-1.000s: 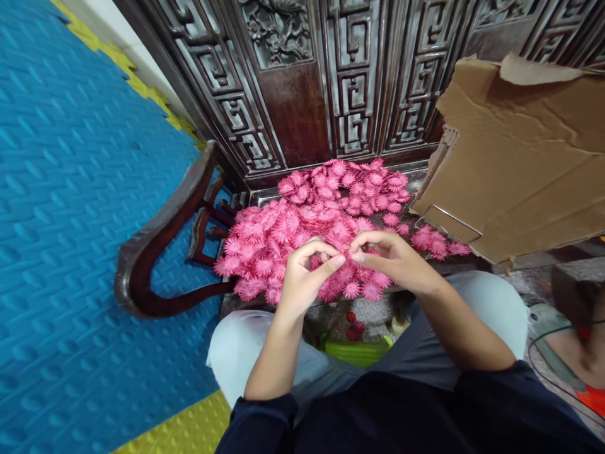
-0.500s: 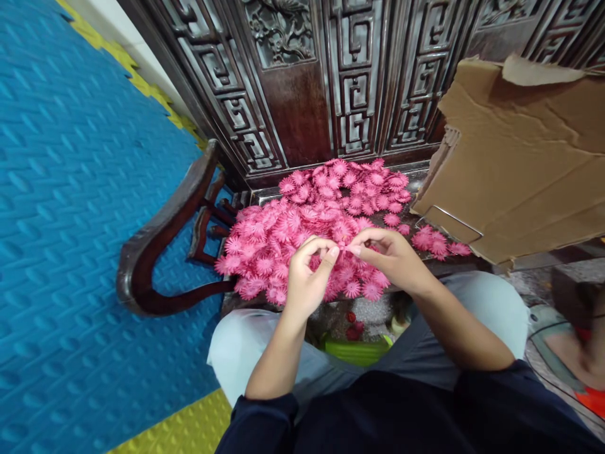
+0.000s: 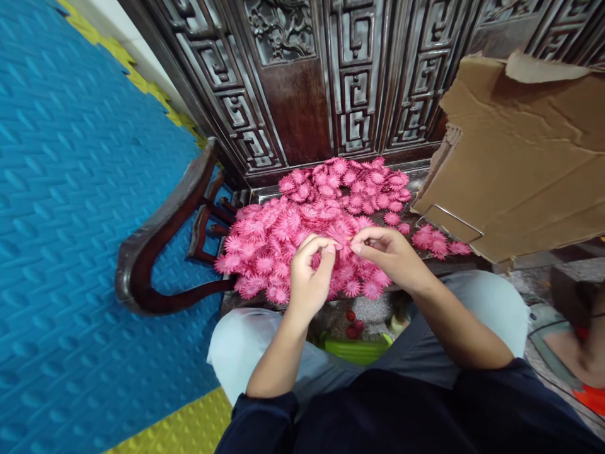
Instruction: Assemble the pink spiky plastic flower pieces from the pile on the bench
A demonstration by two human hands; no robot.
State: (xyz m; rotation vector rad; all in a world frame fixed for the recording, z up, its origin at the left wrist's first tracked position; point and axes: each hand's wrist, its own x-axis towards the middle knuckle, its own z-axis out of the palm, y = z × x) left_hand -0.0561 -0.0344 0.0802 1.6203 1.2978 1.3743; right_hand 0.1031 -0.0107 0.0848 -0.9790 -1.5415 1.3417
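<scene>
Over a heap of pink artificial flower pieces (image 3: 265, 246), both hands are raised close together. My left hand (image 3: 311, 277) is closed in a pinch, with a small pink flower piece (image 3: 338, 245) at its thumb and index fingertips. Just to the right, my right hand (image 3: 394, 258) also pinches with thumb and index finger; what sits between those tips is too small to make out. A narrow gap separates the two sets of fingertips. The loose pieces are round with fringed petals and lie on a dark wooden bench seat (image 3: 416, 211).
The carved wooden backrest (image 3: 302, 120) rises behind the heap, and a curved armrest (image 3: 155, 233) stands at left. Torn cardboard (image 3: 524, 157) leans at right beside a thin metal wire frame (image 3: 449, 219). A green plastic object (image 3: 357, 351) is below, between the knees. Another person's arm shows at far right.
My fingertips have drawn slightly apart; the left hand has turned a little, and the pink piece stays at its tips. The heap looks unchanged.
</scene>
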